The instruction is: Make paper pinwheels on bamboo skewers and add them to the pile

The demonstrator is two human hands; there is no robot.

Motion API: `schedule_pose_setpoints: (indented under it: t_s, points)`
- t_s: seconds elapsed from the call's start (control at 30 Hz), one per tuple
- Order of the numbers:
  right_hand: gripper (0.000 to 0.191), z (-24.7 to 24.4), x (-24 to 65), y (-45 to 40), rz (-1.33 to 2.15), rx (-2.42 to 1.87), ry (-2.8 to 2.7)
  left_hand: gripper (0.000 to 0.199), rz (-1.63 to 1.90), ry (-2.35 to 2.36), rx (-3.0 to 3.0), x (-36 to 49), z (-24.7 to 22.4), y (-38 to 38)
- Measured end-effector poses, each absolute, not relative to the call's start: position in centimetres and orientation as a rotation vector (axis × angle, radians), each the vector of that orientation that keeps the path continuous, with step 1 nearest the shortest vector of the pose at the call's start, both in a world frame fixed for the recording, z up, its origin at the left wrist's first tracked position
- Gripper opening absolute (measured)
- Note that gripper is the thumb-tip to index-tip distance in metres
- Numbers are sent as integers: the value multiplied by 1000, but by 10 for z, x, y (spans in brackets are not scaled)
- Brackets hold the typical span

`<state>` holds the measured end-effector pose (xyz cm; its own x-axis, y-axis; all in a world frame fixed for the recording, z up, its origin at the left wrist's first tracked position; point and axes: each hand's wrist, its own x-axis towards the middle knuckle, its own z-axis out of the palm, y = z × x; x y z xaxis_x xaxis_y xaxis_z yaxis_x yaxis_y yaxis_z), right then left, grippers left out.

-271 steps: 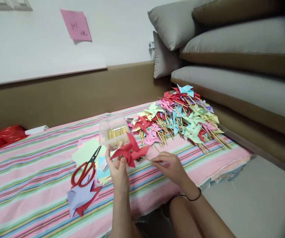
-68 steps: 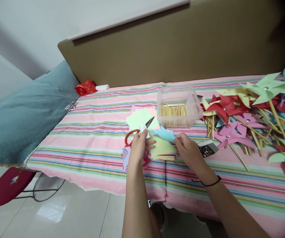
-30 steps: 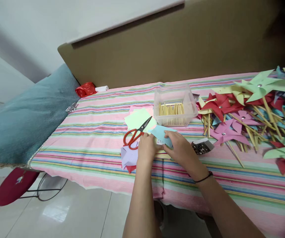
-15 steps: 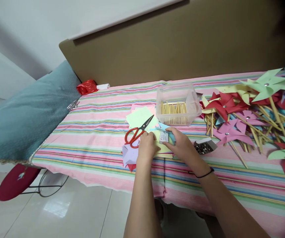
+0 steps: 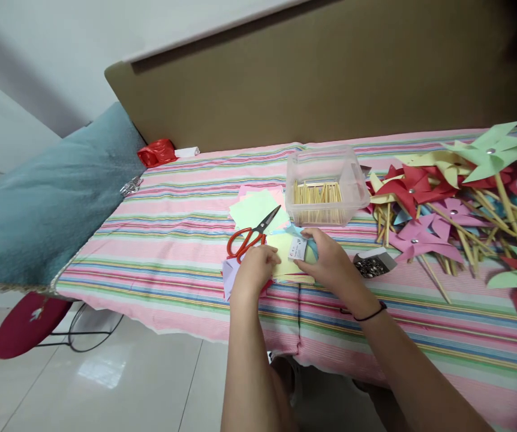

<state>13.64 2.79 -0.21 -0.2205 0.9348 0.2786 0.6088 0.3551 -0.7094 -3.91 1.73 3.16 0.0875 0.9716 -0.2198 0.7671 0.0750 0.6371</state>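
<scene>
Nearest, both forearms reach in from the near edge, a black band point(image 5: 370, 314) on the right wrist; the right hand point(image 5: 328, 258) grips a small white box point(image 5: 297, 248) between thumb and fingers, with blue paper point(image 5: 313, 247) at the same fingers; cannot tell if that paper is pinched too.

Left hand point(image 5: 256, 267) is just left of the box, apart from it, fingers curled toward it; cannot tell if anything is inside the curl; the box sits between the two hands, right one nearer since it holds it, over the yellow paper stack point(image 5: 283, 268); its long axis seems to run near to far, slightly tilted.

Box looks light, squarish, crisp-edged; small print and dark marks on the upward face, too small to read; the blue paper is partly hidden by box and hand.

Purple paper point(image 5: 229, 276) lies left of the left hand; red-handled scissors point(image 5: 258, 229) just beyond it, blades pointing far right; small carton of metal bits point(image 5: 370, 267) right of the right hand; pinwheels point(image 5: 414, 191) farther right; pale green sheets point(image 5: 254, 207) beyond the scissors; clear plastic box point(image 5: 356, 174) of sticks point(image 5: 318, 193) beyond the right hand; all on striped cloth point(image 5: 173, 240); brown panel point(image 5: 285, 90) farthest.
</scene>
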Motion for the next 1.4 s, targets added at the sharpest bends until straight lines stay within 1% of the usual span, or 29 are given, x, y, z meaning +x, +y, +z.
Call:
schedule_pose_setpoints:
  t_s: [0.1,0.23,0.37,0.47,0.6,0.7,0.77,0.83,0.93,1.07,1.17,1.27,1.4]
  points:
    - [46,-1,131,26,583,-1333,-1924,25,407,1790,1708,-36,31,20]
    - [41,-2,119,22,521,-1301,-1934,40,414,1854,1683,-31,32,22]
    - [44,-7,112,19,513,-1280,-1978,45,456,1850,1672,-30,31,21]
    - [40,-8,114,19,531,-1283,-2003,45,471,1826,1666,-33,31,20]
    - [16,-4,127,22,436,-1331,-1987,43,498,1761,1654,-39,34,18]
    - [22,6,139,22,300,-1412,-1918,40,552,1739,1614,-42,36,17]
    - [22,16,147,21,274,-1448,-1767,38,580,1713,1587,-41,35,17]
    - [20,27,156,18,346,-1467,-1581,37,594,1685,1557,-38,34,19]
    - [19,38,167,16,630,-1430,-1320,39,576,1679,1545,-33,31,22]
    - [18,43,181,11,958,-1251,-1050,41,550,1681,1603,-32,27,24]
    - [16,45,187,-7,1087,-1170,-933,39,566,1690,1665,-33,25,22]
    - [17,45,191,-42,1177,-1136,-778,38,614,1714,1742,-31,28,17]
    - [22,42,193,-97,1259,-1117,-631,31,803,1751,1855,-17,48,-7]
